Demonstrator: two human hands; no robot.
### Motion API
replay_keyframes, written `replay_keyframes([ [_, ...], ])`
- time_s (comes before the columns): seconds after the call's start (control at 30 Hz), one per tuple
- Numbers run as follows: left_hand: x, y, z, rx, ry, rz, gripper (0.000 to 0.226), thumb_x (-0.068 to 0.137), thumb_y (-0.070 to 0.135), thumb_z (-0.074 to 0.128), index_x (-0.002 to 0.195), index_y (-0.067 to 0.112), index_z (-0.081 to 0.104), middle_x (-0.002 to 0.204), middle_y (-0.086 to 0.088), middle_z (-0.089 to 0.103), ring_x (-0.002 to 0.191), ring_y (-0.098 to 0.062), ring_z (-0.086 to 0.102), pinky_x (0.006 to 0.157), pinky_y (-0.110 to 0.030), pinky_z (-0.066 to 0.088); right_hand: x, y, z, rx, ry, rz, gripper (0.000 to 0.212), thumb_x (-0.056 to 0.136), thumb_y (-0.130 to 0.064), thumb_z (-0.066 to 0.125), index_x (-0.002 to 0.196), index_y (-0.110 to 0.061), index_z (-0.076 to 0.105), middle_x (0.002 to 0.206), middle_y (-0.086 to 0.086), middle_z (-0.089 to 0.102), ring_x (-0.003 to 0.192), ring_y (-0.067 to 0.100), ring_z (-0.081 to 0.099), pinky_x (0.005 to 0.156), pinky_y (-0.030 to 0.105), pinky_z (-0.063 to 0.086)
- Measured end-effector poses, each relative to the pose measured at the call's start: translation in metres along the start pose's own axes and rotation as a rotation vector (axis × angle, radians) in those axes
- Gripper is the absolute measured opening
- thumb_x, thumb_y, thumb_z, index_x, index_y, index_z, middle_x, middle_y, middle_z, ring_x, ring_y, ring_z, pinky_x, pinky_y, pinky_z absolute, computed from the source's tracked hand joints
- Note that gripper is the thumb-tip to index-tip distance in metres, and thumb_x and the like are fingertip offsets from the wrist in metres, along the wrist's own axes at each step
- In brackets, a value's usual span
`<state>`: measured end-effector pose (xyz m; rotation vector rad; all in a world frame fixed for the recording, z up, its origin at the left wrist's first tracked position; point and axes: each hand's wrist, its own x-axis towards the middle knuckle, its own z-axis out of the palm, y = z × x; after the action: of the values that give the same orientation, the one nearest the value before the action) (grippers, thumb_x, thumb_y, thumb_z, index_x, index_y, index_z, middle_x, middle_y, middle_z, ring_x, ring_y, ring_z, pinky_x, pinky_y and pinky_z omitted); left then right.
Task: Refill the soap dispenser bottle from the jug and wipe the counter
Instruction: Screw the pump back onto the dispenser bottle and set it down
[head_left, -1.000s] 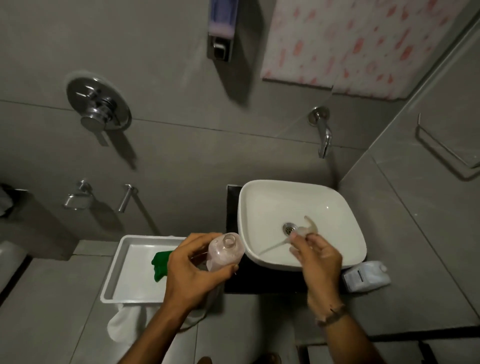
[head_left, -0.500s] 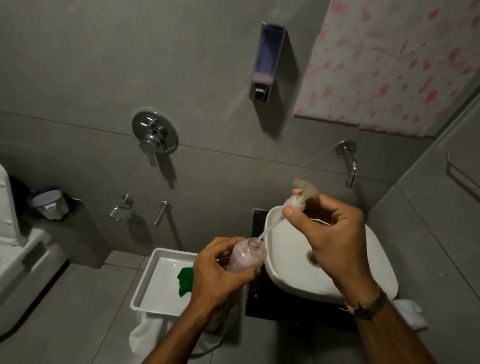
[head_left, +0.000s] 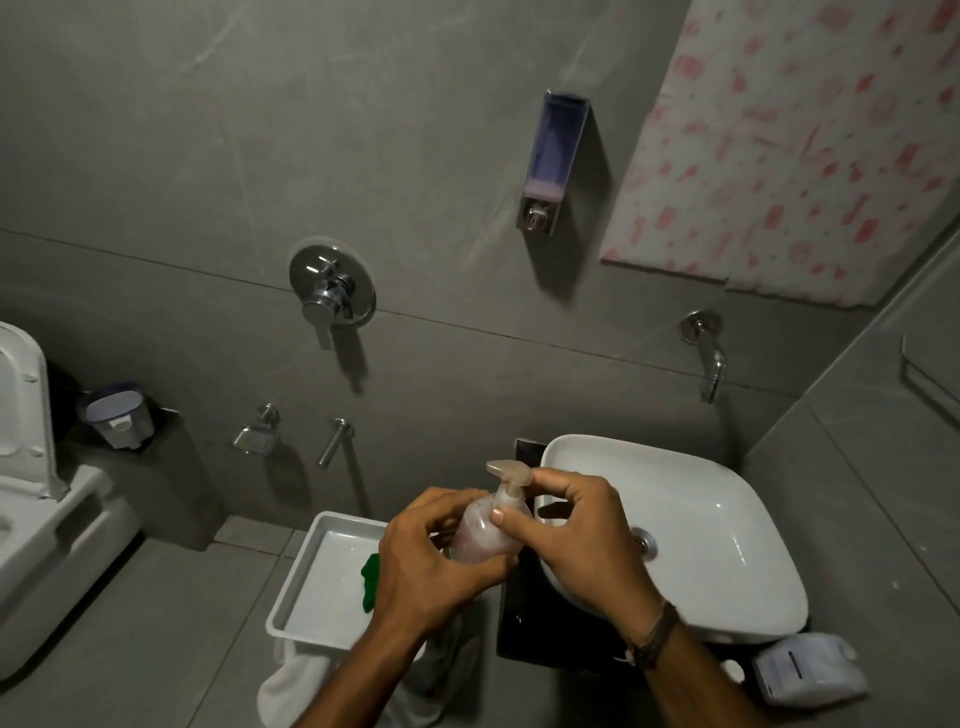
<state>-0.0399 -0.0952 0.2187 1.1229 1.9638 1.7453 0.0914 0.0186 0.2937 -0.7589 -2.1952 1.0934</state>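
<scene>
A clear soap dispenser bottle (head_left: 480, 535) with pinkish liquid is held upright in front of me, between the tray and the sink. My left hand (head_left: 426, 561) wraps around its body. My right hand (head_left: 576, 530) pinches the pump head (head_left: 509, 475), which sits on the bottle's neck. The white jug (head_left: 810, 670) lies at the lower right, beside the sink. The dark counter (head_left: 519, 618) shows under the white sink (head_left: 727, 545). A green cloth (head_left: 371, 579) lies in the white tray (head_left: 311, 582), partly hidden by my left hand.
A wall soap dispenser (head_left: 553, 161) hangs above the sink, with a tap (head_left: 709, 358) at the right. A shower valve (head_left: 332, 286) is on the wall. The toilet (head_left: 36, 493) stands at the left. White cloth (head_left: 301, 686) hangs under the tray.
My right hand lifted the pump from over the sink, fed its tube into the bottle neck and seated the pump head on the bottle. The view shifted left and up.
</scene>
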Motion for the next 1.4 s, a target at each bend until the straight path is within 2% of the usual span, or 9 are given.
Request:
replay_keyframes([
  [0.13,-0.003,0.003,-0.002,-0.003,0.024,-0.030,0.058,0.063,0.031,0.100,0.117,0.029,0.078,0.111,0.012,0.077,0.103,-0.011,0.074,0.080,-0.025,0.065,-0.001,0.006,0.007,-0.050,0.077,0.044,0.037,0.071,-0.051,0.086,0.106,-0.041,0.079,0.098,-0.032,0.074,0.104,-0.007,0.066,0.084,0.018,0.058],
  [0.33,-0.003,0.003,0.000,0.025,0.037,-0.063,0.057,0.065,0.024,0.101,0.117,0.024,0.078,0.111,0.009,0.078,0.101,-0.012,0.075,0.084,-0.033,0.067,-0.007,0.002,0.016,-0.089,0.179,0.053,0.051,0.058,-0.067,0.085,0.096,-0.037,0.069,0.099,-0.021,0.073,0.098,0.002,0.067,0.077,0.012,0.052],
  [0.43,-0.001,0.005,-0.001,0.008,0.029,-0.067,0.055,0.065,0.024,0.102,0.115,0.026,0.079,0.109,0.011,0.078,0.100,-0.012,0.075,0.083,-0.030,0.067,-0.003,0.008,0.007,0.224,-0.049,0.057,0.057,0.075,-0.033,0.090,0.123,-0.036,0.060,0.123,-0.016,0.073,0.117,0.006,0.069,0.093,0.019,0.058],
  [0.53,0.000,0.010,-0.002,0.004,0.025,-0.060,0.058,0.061,0.034,0.101,0.114,0.028,0.078,0.107,0.013,0.078,0.101,-0.008,0.074,0.081,-0.023,0.064,-0.001,0.013,0.004,0.308,-0.141,0.041,0.058,0.088,-0.010,0.079,0.134,-0.036,0.054,0.129,-0.014,0.072,0.123,0.008,0.068,0.093,0.021,0.059],
  [0.77,0.001,0.009,0.006,0.009,0.003,-0.078,0.056,0.063,0.023,0.103,0.114,0.025,0.079,0.109,0.009,0.079,0.100,-0.012,0.076,0.084,-0.029,0.066,0.000,0.018,0.004,0.101,0.107,-0.004,0.078,0.063,-0.051,0.092,0.129,-0.041,0.051,0.109,-0.026,0.073,0.107,-0.001,0.070,0.084,0.007,0.055],
  [0.93,0.005,0.010,0.007,0.018,0.004,-0.073,0.057,0.062,0.024,0.104,0.114,0.023,0.079,0.108,0.007,0.079,0.100,-0.016,0.076,0.083,-0.028,0.066,0.004,0.026,-0.003,0.210,-0.054,-0.003,0.076,0.080,-0.030,0.084,0.141,-0.051,0.042,0.121,-0.022,0.074,0.118,0.004,0.069,0.100,0.023,0.056],
  [1.07,0.008,0.011,0.009,0.011,-0.008,-0.076,0.057,0.064,0.023,0.103,0.115,0.022,0.079,0.110,0.006,0.078,0.101,-0.017,0.076,0.086,-0.034,0.066,0.006,0.022,-0.003,0.103,0.111,-0.038,0.079,0.065,-0.061,0.089,0.132,-0.050,0.047,0.105,-0.019,0.076,0.107,0.007,0.072,0.095,0.024,0.054],
  [1.2,0.009,0.012,0.008,-0.001,-0.021,-0.074,0.057,0.061,0.024,0.104,0.113,0.025,0.079,0.108,0.010,0.079,0.101,-0.014,0.076,0.084,-0.030,0.066,0.010,0.027,-0.009,0.156,-0.101,-0.022,0.086,0.079,-0.033,0.085,0.148,-0.047,0.036,0.132,-0.023,0.068,0.128,0.003,0.061,0.108,0.034,0.048],
  [1.4,0.012,0.012,0.010,-0.003,-0.047,-0.064,0.059,0.057,0.032,0.098,0.113,0.024,0.080,0.109,0.007,0.079,0.101,-0.017,0.076,0.086,-0.036,0.066,0.014,0.025,-0.006,0.072,0.037,-0.024,0.074,0.068,-0.047,0.090,0.131,-0.049,0.052,0.109,-0.024,0.076,0.111,0.003,0.070,0.095,0.028,0.057],
])
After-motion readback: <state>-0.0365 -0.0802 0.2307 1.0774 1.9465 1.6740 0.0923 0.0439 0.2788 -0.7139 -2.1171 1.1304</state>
